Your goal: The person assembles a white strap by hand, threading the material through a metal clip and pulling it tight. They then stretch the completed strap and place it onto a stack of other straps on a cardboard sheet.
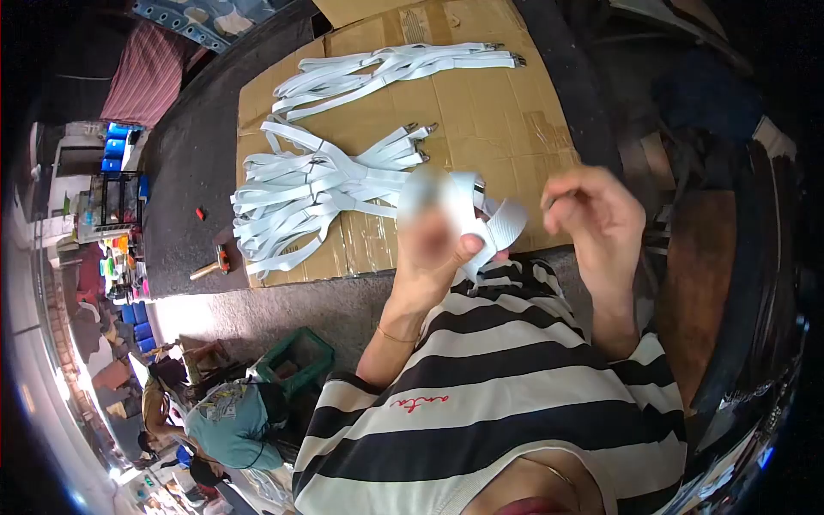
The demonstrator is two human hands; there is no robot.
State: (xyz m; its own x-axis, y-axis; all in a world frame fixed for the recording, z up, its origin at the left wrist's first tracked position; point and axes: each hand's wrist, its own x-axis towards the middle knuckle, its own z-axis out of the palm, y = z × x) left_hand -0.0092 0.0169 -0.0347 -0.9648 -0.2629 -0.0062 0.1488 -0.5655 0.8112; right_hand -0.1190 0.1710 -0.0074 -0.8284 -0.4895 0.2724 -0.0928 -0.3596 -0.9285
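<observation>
My left hand (433,236) is closed on white elastic suspenders (498,232), the thumb pressing on a flat strap that loops around the fingers. Part of this hand is blurred. To its right, my right hand (601,215) is raised, apart from the strap, its fingers loosely curled and nothing visible in them. Beyond my left hand lies a large bundle of white suspenders (292,193) with metal clips (416,137) at its end. Farther back, a second bundle of suspenders (386,73) is stretched out, its clips pointing right. Both bundles rest on a flattened cardboard sheet (489,112).
The cardboard covers part of a dark table (176,172). On the table's left side are a hammer (215,263) and a small red object (200,213). A green crate (296,360) stands on the floor at lower left, near a person in a teal shirt (236,421).
</observation>
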